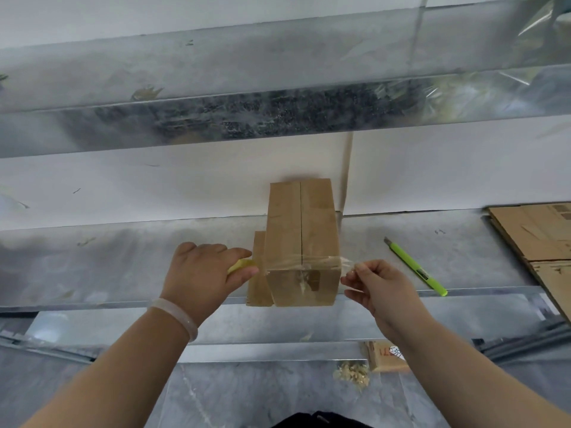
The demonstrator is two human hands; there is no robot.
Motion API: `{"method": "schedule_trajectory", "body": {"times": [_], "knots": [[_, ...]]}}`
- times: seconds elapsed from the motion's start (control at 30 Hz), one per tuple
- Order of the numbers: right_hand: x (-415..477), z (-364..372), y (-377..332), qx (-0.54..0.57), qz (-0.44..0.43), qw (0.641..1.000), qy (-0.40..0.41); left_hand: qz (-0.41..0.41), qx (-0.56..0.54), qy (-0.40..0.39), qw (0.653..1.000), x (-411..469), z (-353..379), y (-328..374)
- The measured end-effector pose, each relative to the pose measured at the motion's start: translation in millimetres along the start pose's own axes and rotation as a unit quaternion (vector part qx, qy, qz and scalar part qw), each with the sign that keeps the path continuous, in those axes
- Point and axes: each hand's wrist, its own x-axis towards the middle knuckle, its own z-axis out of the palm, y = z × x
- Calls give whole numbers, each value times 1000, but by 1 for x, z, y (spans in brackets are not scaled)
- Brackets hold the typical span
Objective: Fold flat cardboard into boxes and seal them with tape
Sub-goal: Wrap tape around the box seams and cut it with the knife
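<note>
Tape spans the near top edge of the box at frame centre. Your left hand grips the yellow roll; your right hand pinches the tape's free end.

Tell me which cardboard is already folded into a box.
The box between the left hand and right hand, clear tape across its near end; the cardboard sheets at the right edge lie flat.

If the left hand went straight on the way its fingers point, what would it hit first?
Probably the box: the left hand, gripping a yellow thing, points at its side, seemingly almost touching; depth is unclear.
</note>
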Motion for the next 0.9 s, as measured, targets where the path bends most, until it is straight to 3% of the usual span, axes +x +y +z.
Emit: {"method": "schedule_trajectory", "body": {"times": [0.13,0.33,0.5,0.6,0.67,0.73,0.83,0.9], "knots": [[1,11,17,-28,14,999,2,2,-8,-14,1000,-1,5,4],[-1,21,30,138,83,986,34,-23,-56,-41,997,-5,11,7],[4,11,33,28,96,994,41,-29,-68,-52,996,-5,10,8],[-4,3,28,-144,-26,984,98,-34,-79,-47,995,-5,8,9],[-18,3,23,-157,-126,971,126,-40,-89,-51,994,-6,8,10],[-32,9,24,-161,-185,967,69,-43,-95,-52,993,-6,8,10],[-45,18,34,-232,-199,950,-63,-52,-90,-51,993,-7,8,11],[-43,14,32,-303,-202,929,-69,-63,-100,-62,991,-5,7,10]]}}
